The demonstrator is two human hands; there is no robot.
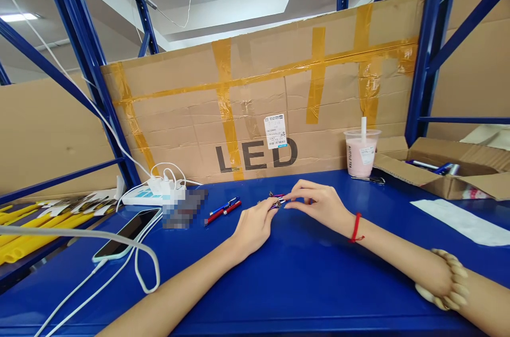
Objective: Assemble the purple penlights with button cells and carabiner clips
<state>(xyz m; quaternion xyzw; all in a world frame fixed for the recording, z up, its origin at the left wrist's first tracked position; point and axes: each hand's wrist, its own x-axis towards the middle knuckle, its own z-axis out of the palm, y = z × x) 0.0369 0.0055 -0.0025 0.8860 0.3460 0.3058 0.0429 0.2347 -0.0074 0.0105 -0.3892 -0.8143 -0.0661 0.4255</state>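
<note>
My left hand (pixel 255 222) rests low over the blue tabletop, its fingers closed on a small shiny purple-and-silver piece (pixel 278 203), pen-like but partly hidden. My right hand (pixel 319 201), with a red string at the wrist, meets it from the right; its thumb and forefinger pinch the silver end of the same piece. Just beyond the fingertips, another small purple and metallic bit shows, too small to name. Left of my left hand lie a blue pen (pixel 224 205) and a red pen (pixel 222 213), side by side.
A phone (pixel 129 233) with white cables and a power strip (pixel 149 196) lie left. A pink drink cup (pixel 361 153) stands back right, near an open carton (pixel 434 167) holding pens and a white paper strip (pixel 464 221). Taped cardboard (pixel 183 129) walls the back.
</note>
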